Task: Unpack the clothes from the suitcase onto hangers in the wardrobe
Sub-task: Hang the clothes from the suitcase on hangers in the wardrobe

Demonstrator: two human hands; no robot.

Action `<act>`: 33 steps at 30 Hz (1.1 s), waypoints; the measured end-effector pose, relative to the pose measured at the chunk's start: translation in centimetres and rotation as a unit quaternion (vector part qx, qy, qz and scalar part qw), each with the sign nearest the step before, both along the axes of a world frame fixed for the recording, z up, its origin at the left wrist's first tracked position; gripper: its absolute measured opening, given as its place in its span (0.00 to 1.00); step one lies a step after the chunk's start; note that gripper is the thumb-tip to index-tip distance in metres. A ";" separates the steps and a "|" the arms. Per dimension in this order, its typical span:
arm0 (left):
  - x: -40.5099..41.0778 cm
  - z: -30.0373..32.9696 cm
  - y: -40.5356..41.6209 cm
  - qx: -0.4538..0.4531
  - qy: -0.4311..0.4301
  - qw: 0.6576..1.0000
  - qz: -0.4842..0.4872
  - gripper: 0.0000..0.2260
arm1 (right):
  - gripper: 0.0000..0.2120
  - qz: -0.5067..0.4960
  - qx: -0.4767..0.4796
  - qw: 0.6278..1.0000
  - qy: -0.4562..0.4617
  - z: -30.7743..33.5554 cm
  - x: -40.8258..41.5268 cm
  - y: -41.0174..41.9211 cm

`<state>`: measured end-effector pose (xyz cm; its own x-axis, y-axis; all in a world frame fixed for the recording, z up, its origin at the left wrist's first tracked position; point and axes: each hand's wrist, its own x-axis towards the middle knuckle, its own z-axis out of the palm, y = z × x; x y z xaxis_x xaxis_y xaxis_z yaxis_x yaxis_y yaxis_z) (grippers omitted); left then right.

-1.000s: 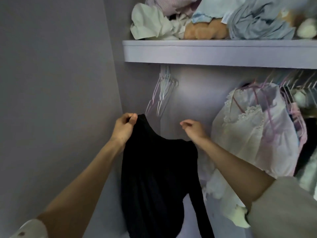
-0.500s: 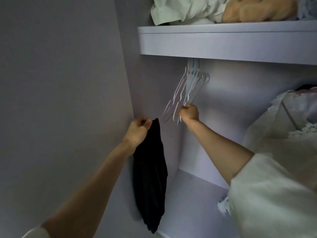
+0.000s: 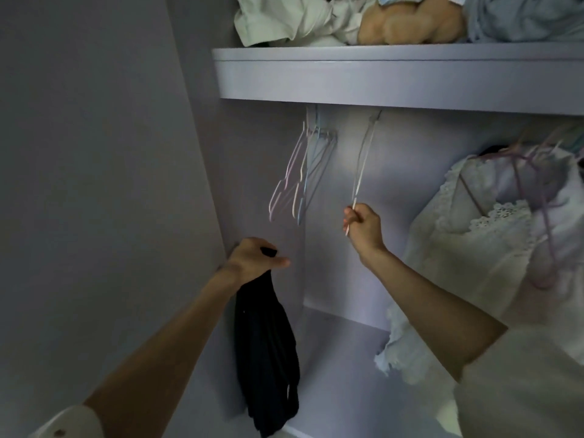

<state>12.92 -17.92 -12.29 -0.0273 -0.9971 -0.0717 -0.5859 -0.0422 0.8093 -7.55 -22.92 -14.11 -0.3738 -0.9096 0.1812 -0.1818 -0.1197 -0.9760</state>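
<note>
Black garment [image 3: 265, 352] dangling, hanger [image 3: 363, 162] tilted

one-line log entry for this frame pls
stage: taking hanger | left hand: grips black garment, hanging | right hand: pinches pale wire hanger apart from bunch of empty hangers

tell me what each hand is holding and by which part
Left hand grips the black garment by its bunched top; right hand holds a hanger by its lower end.

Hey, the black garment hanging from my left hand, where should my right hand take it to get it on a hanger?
Probably at the bunched top of the black garment, just under the left hand, coming from the right. It hangs limp and narrow, so only that gathered top is steady. The right hand is busy gripping a hanger, so unhook that first.
</note>
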 end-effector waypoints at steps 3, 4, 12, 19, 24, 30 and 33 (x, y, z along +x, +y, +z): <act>-0.5 -0.4 0.4 -0.017 -0.110 0.993 -0.030 0.12 | 0.14 0.003 -0.019 1.000 -0.006 0.2 -1.5 2.5; -0.7 -0.5 0.5 -0.032 -0.137 0.990 -0.032 0.10 | 0.11 0.017 -0.014 1.000 -0.016 0.6 -1.8 3.0; -1.9 -0.7 1.8 -0.075 -0.150 0.982 -0.090 0.09 | 0.11 0.124 0.166 0.960 -0.187 -2.3 -2.5 9.9; -1.9 -2.4 3.8 -0.014 0.038 0.995 -0.096 0.13 | 0.29 0.185 0.203 0.895 -0.351 -8.3 -2.8 16.5; -3.2 -4.7 5.1 0.085 0.178 0.979 -0.047 0.12 | 0.22 0.173 0.239 0.892 -0.342 -9.7 -2.3 18.1; -6.0 -7.8 7.0 0.158 0.213 0.963 -0.052 0.14 | 0.14 0.037 0.224 0.972 -0.066 -9.7 -2.8 19.1; -6.7 -7.9 7.1 0.157 0.227 0.960 -0.049 0.15 | 0.22 -0.083 0.146 0.986 -0.015 -10.1 -3.4 20.0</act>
